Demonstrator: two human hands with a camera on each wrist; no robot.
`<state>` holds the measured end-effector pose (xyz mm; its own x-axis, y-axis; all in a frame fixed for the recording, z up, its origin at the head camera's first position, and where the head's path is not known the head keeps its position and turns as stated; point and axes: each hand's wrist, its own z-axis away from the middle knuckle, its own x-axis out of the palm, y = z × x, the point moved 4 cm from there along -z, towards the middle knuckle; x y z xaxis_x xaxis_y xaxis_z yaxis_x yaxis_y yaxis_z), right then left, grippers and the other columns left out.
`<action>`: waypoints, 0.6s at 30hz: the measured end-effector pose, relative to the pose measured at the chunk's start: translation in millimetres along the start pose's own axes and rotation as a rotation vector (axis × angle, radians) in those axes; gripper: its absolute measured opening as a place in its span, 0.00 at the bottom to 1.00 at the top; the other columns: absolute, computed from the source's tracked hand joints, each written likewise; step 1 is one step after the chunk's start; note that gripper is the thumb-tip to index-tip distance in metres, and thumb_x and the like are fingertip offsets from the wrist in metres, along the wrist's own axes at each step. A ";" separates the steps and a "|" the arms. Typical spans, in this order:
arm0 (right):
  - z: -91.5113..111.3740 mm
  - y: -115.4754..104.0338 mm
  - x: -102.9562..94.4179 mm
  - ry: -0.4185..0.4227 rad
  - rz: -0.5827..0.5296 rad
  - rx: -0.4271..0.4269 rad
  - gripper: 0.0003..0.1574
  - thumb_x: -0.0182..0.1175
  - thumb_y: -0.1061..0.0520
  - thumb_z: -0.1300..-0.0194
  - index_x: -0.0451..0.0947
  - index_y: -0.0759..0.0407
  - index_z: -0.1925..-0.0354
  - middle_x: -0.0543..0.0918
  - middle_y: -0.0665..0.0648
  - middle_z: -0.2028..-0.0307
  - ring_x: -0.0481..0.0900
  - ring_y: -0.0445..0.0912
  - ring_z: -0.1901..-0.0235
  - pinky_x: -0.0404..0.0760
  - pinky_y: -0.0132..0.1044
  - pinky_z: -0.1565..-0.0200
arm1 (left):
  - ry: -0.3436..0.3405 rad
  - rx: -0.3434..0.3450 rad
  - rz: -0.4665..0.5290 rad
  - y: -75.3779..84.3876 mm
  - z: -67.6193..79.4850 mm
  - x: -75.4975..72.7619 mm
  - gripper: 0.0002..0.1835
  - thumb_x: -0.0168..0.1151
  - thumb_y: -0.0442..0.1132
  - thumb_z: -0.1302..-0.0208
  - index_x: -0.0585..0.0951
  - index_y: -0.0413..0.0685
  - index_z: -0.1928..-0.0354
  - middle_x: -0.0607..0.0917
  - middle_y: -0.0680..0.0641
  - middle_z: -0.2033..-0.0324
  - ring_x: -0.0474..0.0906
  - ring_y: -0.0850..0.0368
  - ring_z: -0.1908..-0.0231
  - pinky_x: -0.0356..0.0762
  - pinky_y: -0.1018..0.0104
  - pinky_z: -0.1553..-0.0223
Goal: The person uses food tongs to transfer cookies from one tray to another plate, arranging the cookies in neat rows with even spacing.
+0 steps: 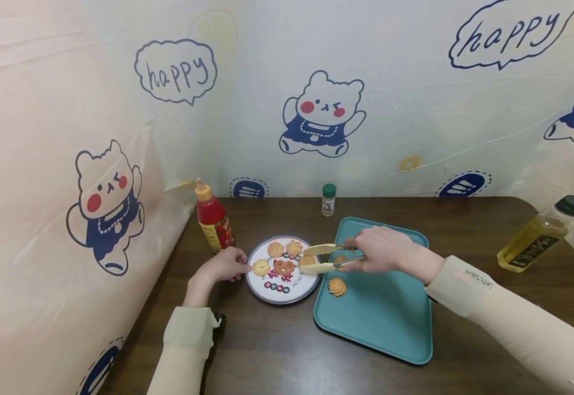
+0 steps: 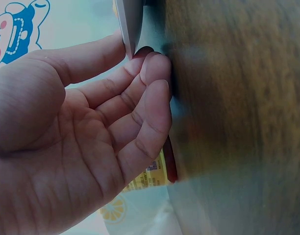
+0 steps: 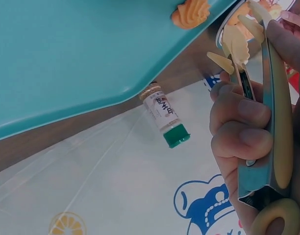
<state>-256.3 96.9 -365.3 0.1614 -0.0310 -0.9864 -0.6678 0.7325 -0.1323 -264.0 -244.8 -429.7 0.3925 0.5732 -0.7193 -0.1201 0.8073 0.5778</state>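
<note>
My left hand (image 1: 223, 265) pinches the left rim of a round white plate (image 1: 299, 291), thumb above and fingers below in the left wrist view. On the plate lie several cookies, among them a pretzel-shaped one (image 1: 284, 267) and a pale ring-shaped one (image 1: 261, 267). My right hand (image 1: 379, 249) grips tongs (image 3: 277, 117) with cream-coloured tips. Those tips reach over the plate's right edge, either side of a round cookie (image 1: 307, 261); whether they touch it I cannot tell. A swirled cookie (image 1: 337, 287) sits on the teal tray (image 1: 380, 318), with another cookie (image 1: 340, 262) partly behind the tongs.
A red sauce bottle (image 1: 216, 222) stands behind my left hand. The green-capped seasoning jar (image 1: 328, 200) is at the table's back edge. Far right stands an oil bottle (image 1: 533, 238). A printed cloth (image 1: 247, 109) hangs behind the dark wooden table (image 1: 267, 351).
</note>
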 end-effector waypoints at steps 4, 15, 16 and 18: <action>0.3 -1.8 -0.9 -0.001 0.008 0.000 0.37 0.67 0.37 0.38 0.80 0.60 0.41 0.76 0.44 0.78 0.68 0.39 0.80 0.67 0.33 0.78 | 0.004 -0.001 -0.003 -0.3 0.1 0.4 0.15 0.67 0.42 0.34 0.80 0.39 0.52 0.83 0.45 0.68 0.79 0.51 0.68 0.82 0.62 0.62; 1.0 -2.3 0.5 -0.002 0.012 0.022 0.39 0.68 0.36 0.39 0.80 0.61 0.41 0.82 0.47 0.73 0.70 0.38 0.81 0.70 0.33 0.79 | 0.006 -0.008 0.002 -1.4 -1.1 0.6 0.14 0.67 0.42 0.34 0.80 0.40 0.53 0.82 0.44 0.68 0.79 0.51 0.68 0.81 0.62 0.63; 0.9 -1.8 0.7 -0.003 0.009 0.025 0.39 0.68 0.35 0.39 0.79 0.61 0.40 0.81 0.46 0.75 0.70 0.38 0.81 0.70 0.33 0.79 | 0.006 -0.006 0.001 -1.4 -1.3 0.5 0.14 0.67 0.42 0.34 0.80 0.40 0.53 0.82 0.44 0.68 0.79 0.51 0.68 0.81 0.62 0.63; 1.0 -0.8 1.1 -0.006 -0.002 0.028 0.41 0.67 0.35 0.39 0.79 0.61 0.40 0.78 0.44 0.78 0.69 0.38 0.82 0.69 0.34 0.79 | 0.005 -0.004 0.003 -1.5 -1.7 0.3 0.14 0.67 0.41 0.34 0.80 0.39 0.53 0.82 0.44 0.68 0.78 0.51 0.68 0.81 0.62 0.63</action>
<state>-254.9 97.0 -366.2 0.1673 -0.0285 -0.9855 -0.6469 0.7511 -0.1316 -265.2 -245.6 -431.5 0.3876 0.5762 -0.7196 -0.1247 0.8062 0.5784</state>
